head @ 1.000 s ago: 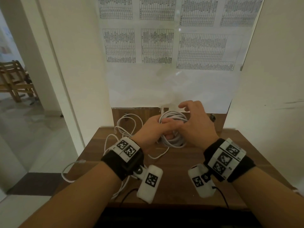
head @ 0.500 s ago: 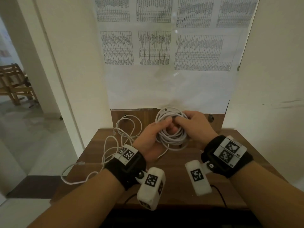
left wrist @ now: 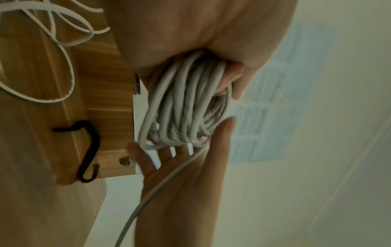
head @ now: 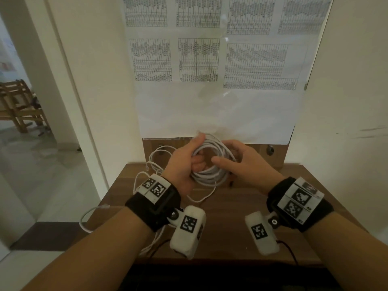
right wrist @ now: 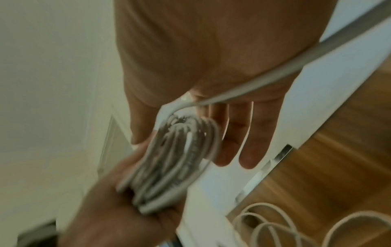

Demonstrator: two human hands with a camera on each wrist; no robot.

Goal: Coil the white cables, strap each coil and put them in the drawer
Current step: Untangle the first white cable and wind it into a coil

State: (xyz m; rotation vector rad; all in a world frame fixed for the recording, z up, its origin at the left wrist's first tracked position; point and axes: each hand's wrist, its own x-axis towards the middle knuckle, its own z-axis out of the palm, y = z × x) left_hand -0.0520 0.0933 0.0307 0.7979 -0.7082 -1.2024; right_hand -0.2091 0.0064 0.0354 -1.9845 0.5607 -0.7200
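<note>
A white cable coil (head: 212, 164) is held upright above the wooden table (head: 231, 217). My left hand (head: 184, 162) grips the coil's left side, fingers curled through the loops, thumb near the top. The left wrist view shows the bundled coil (left wrist: 186, 103) running out of that fist. My right hand (head: 237, 162) is at the coil's right side with fingers straight and spread. The coil's loose tail (right wrist: 243, 83) runs across its palm and hangs in a loop (head: 201, 198) over the table. A black strap (left wrist: 88, 150) lies on the table beside the coil.
A second, uncoiled white cable (head: 156, 158) sprawls over the table's left part, and one end (head: 90, 217) hangs off the left edge. A wooden back panel (head: 277, 156) and a paper-covered wall stand right behind. To the left is an open doorway.
The right hand has let go of the coil and spread its fingers. The left hand has shifted its grip to the coil's left side, and the coil now stands more upright.
</note>
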